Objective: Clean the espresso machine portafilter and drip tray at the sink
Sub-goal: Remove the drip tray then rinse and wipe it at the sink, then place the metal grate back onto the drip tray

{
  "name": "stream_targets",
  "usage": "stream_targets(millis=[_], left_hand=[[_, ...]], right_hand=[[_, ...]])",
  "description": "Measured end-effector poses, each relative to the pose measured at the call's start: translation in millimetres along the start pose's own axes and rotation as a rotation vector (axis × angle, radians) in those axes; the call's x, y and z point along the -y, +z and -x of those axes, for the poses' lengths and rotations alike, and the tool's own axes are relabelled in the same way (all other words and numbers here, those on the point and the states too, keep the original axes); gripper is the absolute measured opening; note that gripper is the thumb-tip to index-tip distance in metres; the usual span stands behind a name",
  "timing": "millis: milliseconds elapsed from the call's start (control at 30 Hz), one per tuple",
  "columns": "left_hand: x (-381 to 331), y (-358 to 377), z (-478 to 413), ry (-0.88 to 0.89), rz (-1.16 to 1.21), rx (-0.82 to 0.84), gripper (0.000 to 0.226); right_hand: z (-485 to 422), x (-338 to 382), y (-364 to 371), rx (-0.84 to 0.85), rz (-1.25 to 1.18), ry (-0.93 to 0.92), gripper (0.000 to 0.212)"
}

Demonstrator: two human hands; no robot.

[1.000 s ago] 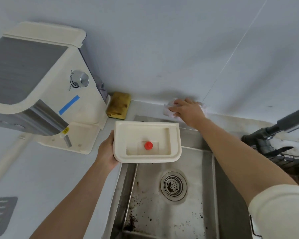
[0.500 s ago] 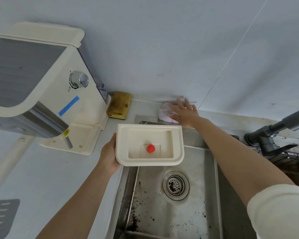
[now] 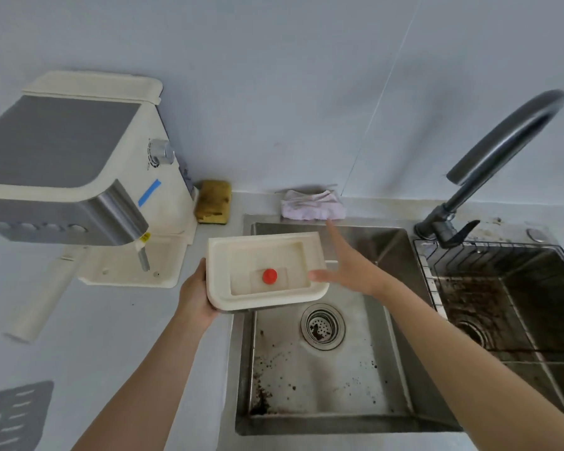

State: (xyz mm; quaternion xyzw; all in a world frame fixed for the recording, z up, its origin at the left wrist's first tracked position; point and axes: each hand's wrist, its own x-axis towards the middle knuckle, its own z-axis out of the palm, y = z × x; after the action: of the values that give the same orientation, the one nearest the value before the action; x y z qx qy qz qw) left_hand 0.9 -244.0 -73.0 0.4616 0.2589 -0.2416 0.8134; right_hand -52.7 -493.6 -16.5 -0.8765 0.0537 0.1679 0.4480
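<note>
Drip tray w/ L hand fingers clamped round left edge; R hand fingers apart, thumb at right rim.

Grips cream drip tray by its left edge with left hand, over far-left corner of sink. Holds right hand flat, fingers spread, just right of tray. Notes pink cloth on far ledge, sponge beside espresso machine, faucet far right.

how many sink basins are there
2. One basin lies under the held drip tray, with dark specks on its floor. The other basin is to its right, beside the faucet, with a wire rack on it.
</note>
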Motion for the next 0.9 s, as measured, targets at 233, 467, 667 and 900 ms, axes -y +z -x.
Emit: stream_targets(millis=[233,467,667,900], left_hand=[[6,-15,32,-0.019,-0.027,0.021,0.03],[16,-51,84,0.035,0.001,0.009,0.03],[25,-91,137,0.162,-0.038,-0.061,0.033],[18,-147,184,0.366,-0.438,-0.136,0.027]], right_hand=[[46,2,56,-0.081,-0.088,-0.111,0.119],[79,4,99,-0.143,-0.109,-0.15,0.115],[117,20,134,-0.093,-0.169,-0.202,0.107],[149,37,183,-0.087,-0.164,-0.201,0.108]])
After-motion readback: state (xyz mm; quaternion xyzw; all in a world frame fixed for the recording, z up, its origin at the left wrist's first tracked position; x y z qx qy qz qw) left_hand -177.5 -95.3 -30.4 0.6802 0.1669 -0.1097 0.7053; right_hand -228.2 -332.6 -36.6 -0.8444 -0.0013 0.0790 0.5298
